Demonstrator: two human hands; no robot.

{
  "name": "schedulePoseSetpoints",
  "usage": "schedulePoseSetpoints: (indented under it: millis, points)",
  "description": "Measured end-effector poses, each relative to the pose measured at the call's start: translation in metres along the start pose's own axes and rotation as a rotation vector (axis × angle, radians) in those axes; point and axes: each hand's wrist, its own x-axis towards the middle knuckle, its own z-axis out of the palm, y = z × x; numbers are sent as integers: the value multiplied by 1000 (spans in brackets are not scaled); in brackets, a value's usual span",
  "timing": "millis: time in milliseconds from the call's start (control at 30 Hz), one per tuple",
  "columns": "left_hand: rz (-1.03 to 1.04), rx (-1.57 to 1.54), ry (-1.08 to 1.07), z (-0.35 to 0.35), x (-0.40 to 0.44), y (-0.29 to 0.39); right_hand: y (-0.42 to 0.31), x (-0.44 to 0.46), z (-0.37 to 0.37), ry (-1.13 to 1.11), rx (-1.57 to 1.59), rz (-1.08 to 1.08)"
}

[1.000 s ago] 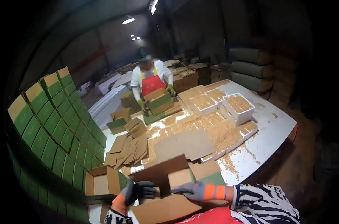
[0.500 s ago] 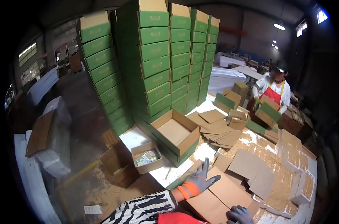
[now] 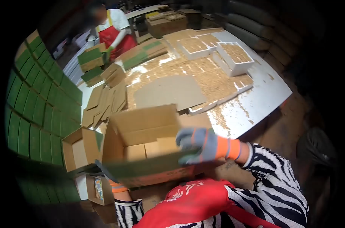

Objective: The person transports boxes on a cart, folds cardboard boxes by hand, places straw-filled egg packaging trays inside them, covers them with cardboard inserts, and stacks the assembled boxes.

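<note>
Right of stacked green boxes [image 3: 32,95], our left hand [image 3: 105,171] meets the left end of the open carton [image 3: 144,169], mostly hidden; we cannot tell how far it closes. The carton sits before our apron [image 3: 191,199], our right hand [image 3: 199,145] curled firmly over its near wall, below the table [image 3: 269,95].

Grey gloves [image 3: 207,146], orange cuffs [image 3: 222,147] with grey bands; black-and-white zebra-striped sleeves [image 3: 275,184]; red apron [image 3: 199,201], white lettering [image 3: 185,191].

Right hand [image 3: 197,144] curled — left hand [image 3: 105,171] mostly hidden
</note>
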Motion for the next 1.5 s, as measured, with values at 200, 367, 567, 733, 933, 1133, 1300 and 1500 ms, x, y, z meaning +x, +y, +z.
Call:
schedulePoseSetpoints:
  millis: [200, 367, 567, 733, 933, 1133, 1300, 1500]
  points:
    - [21, 1120, 43, 88, -7, 25, 13, -40, 37, -261, 752, 142]
    - [-442, 690, 345, 73, 4, 20, 191, -73, -100, 792, 439, 723]
    - [-232, 985, 368, 53, 0, 0, 376, -100, -241, 813, -683, 1242]
    - [-392, 799, 642, 121, -4, 8, 413, -111, -247, 712, -796, 1183]
    - [-391, 810, 593, 126, 2, 0, 352, -131, -224, 755, -616, 1068]
    - [-417, 754, 673, 103, -2, 6, 431, -144, -243, 1568, 917, 833]
    - [-424, 721, 595, 100, 0, 3, 373, -119, -207, 1409, 675, 521]
    - [-315, 1121, 277, 27, 10, -8, 199, -103, -132, 827, 419, 358]
